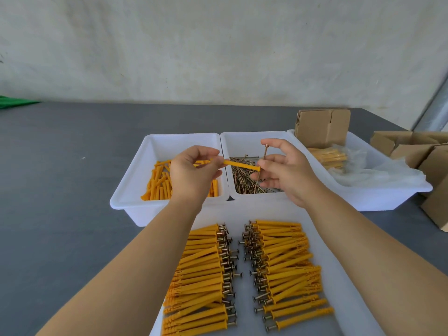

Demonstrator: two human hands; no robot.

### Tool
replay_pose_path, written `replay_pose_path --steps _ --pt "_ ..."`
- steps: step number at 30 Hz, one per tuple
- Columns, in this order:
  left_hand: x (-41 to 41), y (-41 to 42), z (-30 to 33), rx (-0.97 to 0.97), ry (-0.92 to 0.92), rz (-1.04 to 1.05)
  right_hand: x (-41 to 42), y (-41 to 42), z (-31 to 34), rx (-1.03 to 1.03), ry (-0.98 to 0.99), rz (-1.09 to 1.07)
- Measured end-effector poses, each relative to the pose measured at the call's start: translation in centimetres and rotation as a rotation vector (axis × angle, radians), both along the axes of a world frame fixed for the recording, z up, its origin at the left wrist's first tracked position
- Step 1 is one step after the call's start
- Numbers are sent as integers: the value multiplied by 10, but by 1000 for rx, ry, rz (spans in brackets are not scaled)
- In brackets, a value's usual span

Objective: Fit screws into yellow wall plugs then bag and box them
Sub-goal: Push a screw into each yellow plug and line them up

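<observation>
One yellow plug (242, 165) lies level, pinched in my left hand (191, 170), open end toward my right hand (283, 170), whose fingers clamp one screw (264, 156) upright, ready to turn and slide in, above the screw tray (242, 137); finished rows (244, 275) wait nearest me.

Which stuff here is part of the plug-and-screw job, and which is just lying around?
In the job:
- wall plug in left hand
- screw in right hand
- tub of plugs
- tub of screws
- tray of finished plugs
- tub with bags
- flat boxes

Lying about:
- green thing at the far left
- grey table
</observation>
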State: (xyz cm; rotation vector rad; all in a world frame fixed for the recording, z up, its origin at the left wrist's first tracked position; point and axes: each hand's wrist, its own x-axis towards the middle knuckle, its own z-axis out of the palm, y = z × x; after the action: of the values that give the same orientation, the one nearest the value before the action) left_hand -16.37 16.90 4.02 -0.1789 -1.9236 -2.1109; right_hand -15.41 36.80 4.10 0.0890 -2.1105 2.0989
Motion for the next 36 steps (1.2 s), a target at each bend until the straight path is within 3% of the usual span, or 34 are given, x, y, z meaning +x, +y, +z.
replay_pose_path --steps 4,9,13,18,24,28,36 --pt "2 1 -1 -176 -4 -18 -1 -2 0 -14 24 -63" --pt "14 11 -3 -481 1 -352 1 0 3 -1 70 -10" --pt "24 22 -2 -404 -41 -425 4 -8 3 91 99 63" --pt "21 27 -2 -407 -62 -374 2 0 2 167 108 -144" --pt "24 27 -4 -268 -157 -402 2 -1 4 -24 187 -228" --pt "23 26 -3 -15 -273 -470 3 -7 4 36 257 -237" --pt "22 26 -3 79 -317 -522 4 -6 5 89 273 -266"
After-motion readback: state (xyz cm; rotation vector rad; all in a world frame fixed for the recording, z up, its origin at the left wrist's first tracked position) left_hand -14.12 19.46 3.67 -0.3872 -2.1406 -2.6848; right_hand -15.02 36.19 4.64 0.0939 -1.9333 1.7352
